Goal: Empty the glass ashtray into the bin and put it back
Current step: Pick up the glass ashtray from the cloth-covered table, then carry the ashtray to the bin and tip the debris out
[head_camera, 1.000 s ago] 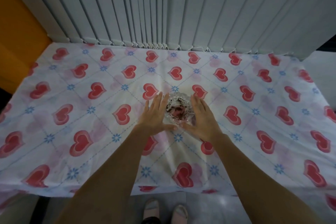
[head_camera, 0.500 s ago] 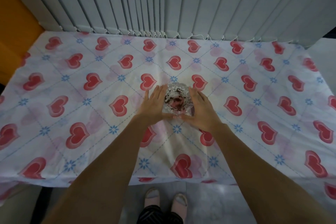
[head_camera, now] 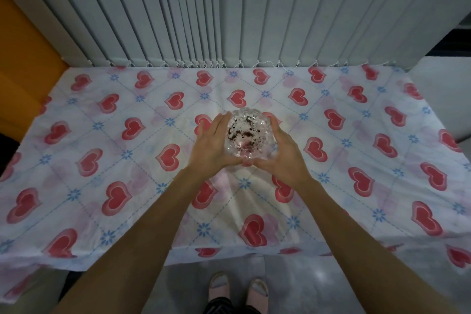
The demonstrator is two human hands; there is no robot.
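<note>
The clear glass ashtray (head_camera: 246,132), with dark ash specks inside, is at the middle of the table on a heart-patterned cloth (head_camera: 127,160). My left hand (head_camera: 212,146) cups its left side and my right hand (head_camera: 281,153) cups its right side, thumbs meeting under the near rim. Both hands press against the glass. Whether the ashtray has left the cloth I cannot tell. No bin is in view.
Grey vertical blinds (head_camera: 229,13) hang along the table's far edge. An orange surface (head_camera: 23,64) stands at the left. The grey floor (head_camera: 293,280) and my slippered feet (head_camera: 237,288) show below the table's near edge.
My hands closed in from beside the ashtray onto its sides, thumbs coming together beneath the near rim. The camera view shifted down the table.
</note>
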